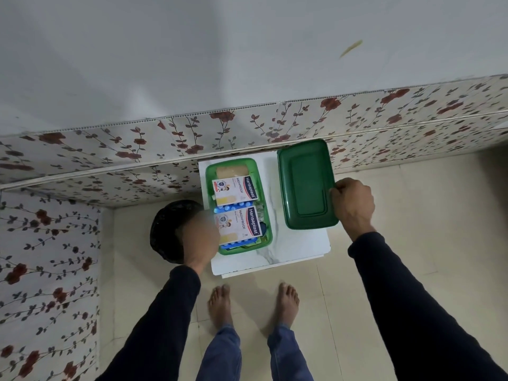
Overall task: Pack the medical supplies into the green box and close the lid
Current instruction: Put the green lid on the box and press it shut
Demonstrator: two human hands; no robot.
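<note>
The green box (209, 174) stands open on the left half of a small white marble-look table (299, 248). Inside lie two Hansaplast plaster packs (235, 189), a tan bandage roll (232, 171) at the far end and blue items beneath. To its right lies the dark green lid (305, 185), flat on the table. My right hand (353, 203) grips the lid's right edge, fingers curled over the rim. My left hand (199, 239) is blurred at the box's near left side; what it holds, if anything, is unclear.
A black round bin (167, 229) sits on the floor left of the table, partly behind my left hand. Flower-patterned wall panels run behind and to the left. My bare feet stand on the tiled floor just before the table.
</note>
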